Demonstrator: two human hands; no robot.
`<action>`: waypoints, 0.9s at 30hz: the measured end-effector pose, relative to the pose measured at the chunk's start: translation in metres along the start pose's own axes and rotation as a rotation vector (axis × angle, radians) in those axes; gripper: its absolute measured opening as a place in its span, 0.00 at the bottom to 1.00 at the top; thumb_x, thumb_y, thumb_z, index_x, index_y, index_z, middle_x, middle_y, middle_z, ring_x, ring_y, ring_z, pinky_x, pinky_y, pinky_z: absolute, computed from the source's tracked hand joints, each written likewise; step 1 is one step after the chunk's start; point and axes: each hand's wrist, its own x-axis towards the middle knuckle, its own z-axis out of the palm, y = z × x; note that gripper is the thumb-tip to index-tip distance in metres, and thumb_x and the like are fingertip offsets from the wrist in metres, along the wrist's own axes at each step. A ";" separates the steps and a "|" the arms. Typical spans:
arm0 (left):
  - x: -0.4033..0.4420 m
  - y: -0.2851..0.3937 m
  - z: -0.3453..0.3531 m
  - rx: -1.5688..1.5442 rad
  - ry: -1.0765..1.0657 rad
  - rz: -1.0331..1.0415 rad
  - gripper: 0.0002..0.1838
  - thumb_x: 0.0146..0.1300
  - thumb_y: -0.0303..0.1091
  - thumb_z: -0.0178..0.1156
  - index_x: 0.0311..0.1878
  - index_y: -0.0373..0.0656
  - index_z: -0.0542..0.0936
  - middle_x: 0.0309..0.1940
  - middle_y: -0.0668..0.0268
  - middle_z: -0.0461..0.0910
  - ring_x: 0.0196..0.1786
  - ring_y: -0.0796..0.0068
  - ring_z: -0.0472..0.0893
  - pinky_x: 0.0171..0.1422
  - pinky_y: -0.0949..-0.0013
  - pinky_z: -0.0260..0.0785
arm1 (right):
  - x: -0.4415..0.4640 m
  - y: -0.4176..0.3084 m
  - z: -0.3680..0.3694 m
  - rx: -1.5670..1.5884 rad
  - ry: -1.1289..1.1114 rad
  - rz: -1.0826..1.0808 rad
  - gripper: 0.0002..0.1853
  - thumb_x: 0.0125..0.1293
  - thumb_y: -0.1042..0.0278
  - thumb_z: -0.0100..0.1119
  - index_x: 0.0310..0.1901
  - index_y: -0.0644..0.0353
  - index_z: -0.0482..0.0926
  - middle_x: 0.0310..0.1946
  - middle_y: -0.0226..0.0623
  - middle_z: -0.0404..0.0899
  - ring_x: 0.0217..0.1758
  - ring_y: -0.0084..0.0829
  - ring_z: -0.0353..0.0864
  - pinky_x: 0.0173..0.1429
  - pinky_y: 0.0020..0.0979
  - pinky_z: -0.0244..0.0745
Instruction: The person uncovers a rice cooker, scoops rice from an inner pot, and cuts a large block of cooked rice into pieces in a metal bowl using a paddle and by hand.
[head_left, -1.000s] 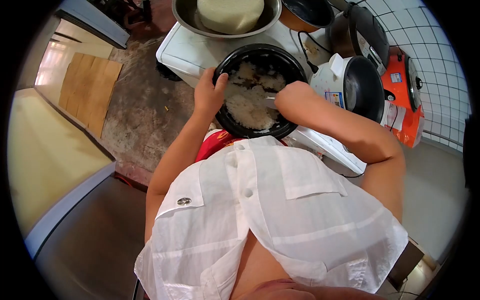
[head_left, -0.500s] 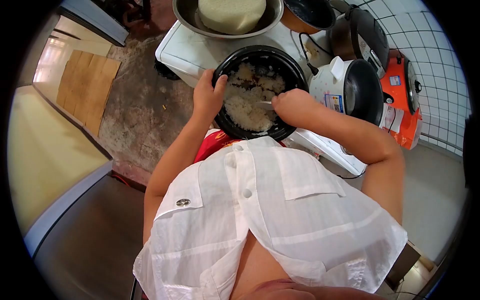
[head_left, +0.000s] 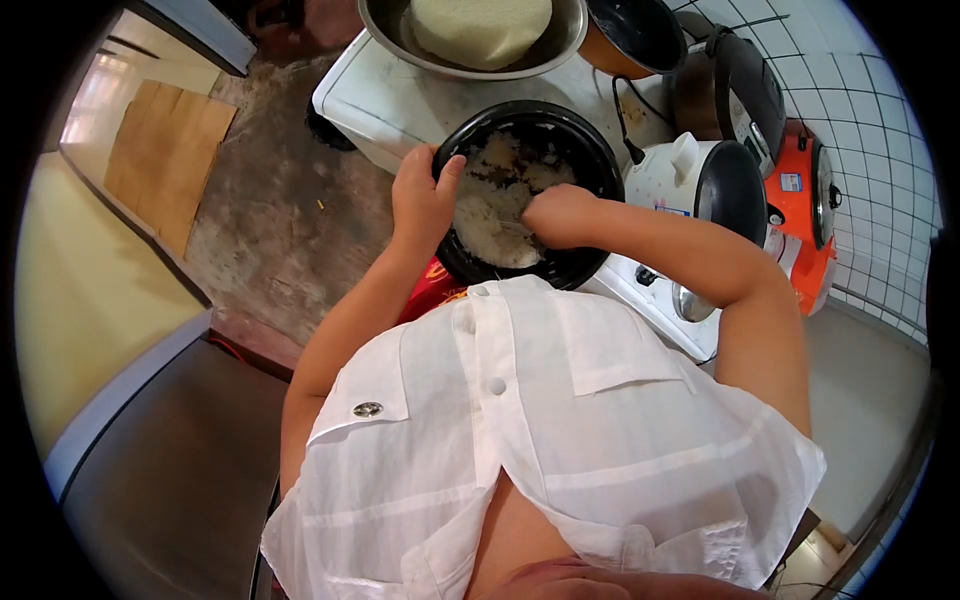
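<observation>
A round black bowl (head_left: pixel 610 160) holds clumps of white cooked rice (head_left: pixel 490 225). Its left rim is gripped by my left hand (head_left: pixel 425 195), with the thumb on the inner side and the fingers around the outside. My right hand (head_left: pixel 562 215) is closed in a fist inside the bowl, low over the rice. A pale, flat, spoon-like utensil showed in that fist a moment ago; the hand now covers most or all of it. Some rice sticks to the bowl's inner wall.
Behind the bowl, a metal basin (head_left: pixel 570 55) with a large pale block (head_left: pixel 480 30) stands on the white stovetop (head_left: pixel 400 95). An orange pan (head_left: pixel 605 55), a white pot (head_left: pixel 655 175), a dark cooker (head_left: pixel 700 95) and an orange cooker (head_left: pixel 795 180) crowd the right side. A cord (head_left: pixel 622 115) lies between them.
My right hand has moved slightly left and deeper into the bowl, hiding the utensil. My left hand keeps its hold on the rim. The whole view has shifted a little.
</observation>
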 end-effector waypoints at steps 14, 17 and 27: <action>0.008 0.004 -0.001 0.076 -0.102 -0.061 0.16 0.63 0.42 0.57 0.38 0.37 0.73 0.31 0.52 0.75 0.35 0.50 0.74 0.41 0.57 0.66 | 0.012 0.048 0.022 0.476 0.127 -0.260 0.12 0.60 0.65 0.53 0.39 0.63 0.79 0.32 0.47 0.80 0.35 0.45 0.78 0.41 0.40 0.70; 0.008 0.002 0.000 -0.052 -0.134 -0.162 0.16 0.62 0.42 0.57 0.39 0.36 0.73 0.30 0.53 0.76 0.34 0.54 0.75 0.41 0.59 0.66 | 0.009 0.052 0.014 0.514 0.109 -0.298 0.12 0.61 0.64 0.53 0.38 0.64 0.80 0.26 0.43 0.79 0.29 0.39 0.76 0.37 0.37 0.70; 0.006 0.022 -0.016 -0.089 -0.045 -0.078 0.13 0.62 0.37 0.58 0.38 0.35 0.73 0.28 0.59 0.74 0.33 0.67 0.72 0.40 0.66 0.65 | -0.012 0.061 -0.007 0.697 0.113 -0.295 0.14 0.62 0.64 0.55 0.42 0.66 0.80 0.18 0.34 0.73 0.21 0.25 0.69 0.29 0.28 0.66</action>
